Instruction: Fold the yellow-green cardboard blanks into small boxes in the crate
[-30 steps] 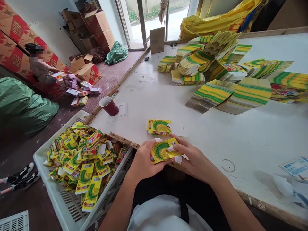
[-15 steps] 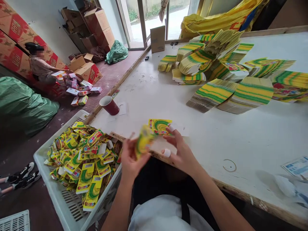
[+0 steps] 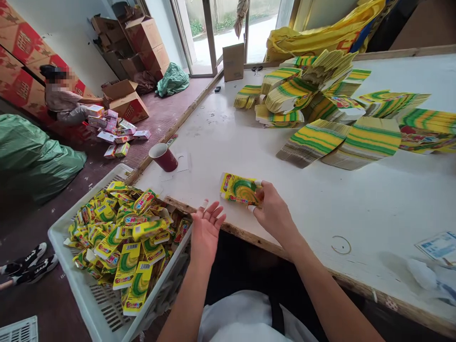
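My left hand (image 3: 206,232) is palm up with its fingers apart and nothing in it, between the table's near edge and the basket. In my right hand (image 3: 276,211), thumb and fingers grip the right end of a yellow and green carton (image 3: 239,188) just over the white table (image 3: 213,147). White wraps cover some fingertips. At the left, a white plastic basket (image 3: 73,285) holds many small yellow boxes (image 3: 126,261). One box (image 3: 151,228) lies on top of the heap near its right side.
A maroon cup (image 3: 164,157) stands at the table's left edge. Stacks of striped flat cartons (image 3: 313,140) lie across the far right. On the floor, a person (image 3: 66,99) sits by an open cardboard box (image 3: 128,102) and a green sack (image 3: 32,156).
The yellow box has left my left hand, which has opened; a box now lies atop the heap. My right hand has closed on the carton on the table.
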{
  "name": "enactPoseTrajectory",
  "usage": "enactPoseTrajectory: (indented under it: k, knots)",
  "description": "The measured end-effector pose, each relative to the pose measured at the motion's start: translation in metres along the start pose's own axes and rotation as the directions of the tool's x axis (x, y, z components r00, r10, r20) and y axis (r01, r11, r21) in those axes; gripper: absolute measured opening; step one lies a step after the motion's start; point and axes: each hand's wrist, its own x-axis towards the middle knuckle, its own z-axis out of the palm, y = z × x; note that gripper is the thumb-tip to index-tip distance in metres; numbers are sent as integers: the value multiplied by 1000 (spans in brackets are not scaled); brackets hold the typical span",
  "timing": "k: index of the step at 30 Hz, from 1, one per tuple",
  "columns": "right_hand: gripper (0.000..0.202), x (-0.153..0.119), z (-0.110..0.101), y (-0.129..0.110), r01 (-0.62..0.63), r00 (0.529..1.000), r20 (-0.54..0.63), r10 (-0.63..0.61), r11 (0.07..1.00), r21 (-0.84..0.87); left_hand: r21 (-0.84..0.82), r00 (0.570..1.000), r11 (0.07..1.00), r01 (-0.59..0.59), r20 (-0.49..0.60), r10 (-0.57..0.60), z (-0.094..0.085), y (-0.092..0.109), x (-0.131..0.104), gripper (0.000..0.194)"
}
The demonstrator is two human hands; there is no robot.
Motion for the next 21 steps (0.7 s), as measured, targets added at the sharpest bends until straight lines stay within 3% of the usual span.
enactPoseTrajectory:
  k: [2, 3, 5, 7, 10, 17, 19, 21]
  knots:
    - [53, -12, -4, -14, 16, 994, 102, -30, 991, 134, 21, 997, 998, -56, 50, 55, 11, -7, -5, 76]
    - [53, -19, -4, -22, 1, 978, 201, -61, 958, 287, 18, 993, 995, -98, 63, 97, 18, -8, -7, 78]
    - [51, -32, -2, -37, -127, 925, 365, -108, 817, 562, -6, 981, 983, -185, 63, 185, 30, -6, -12, 79]
    - [52, -44, 2, -50, -241, 898, 423, -123, 666, 706, -32, 965, 967, -254, 52, 255, 41, -1, -15, 74]
    - [47, -54, 9, -59, -298, 898, 429, -98, 582, 757, -37, 948, 949, -314, 47, 316, 50, 5, -14, 62]
    - [29, -49, 5, -46, -297, 933, 359, 33, 635, 713, 41, 940, 939, -342, 7, 342, 44, -7, -10, 75]
    - [28, -44, 0, -42, -298, 946, 319, 62, 558, 775, 69, 932, 929, -363, 32, 362, 45, -11, -14, 78]
    - [28, -41, -5, -41, -316, 947, 308, 93, 452, 834, 91, 935, 931, -354, 35, 352, 46, -14, -19, 64]
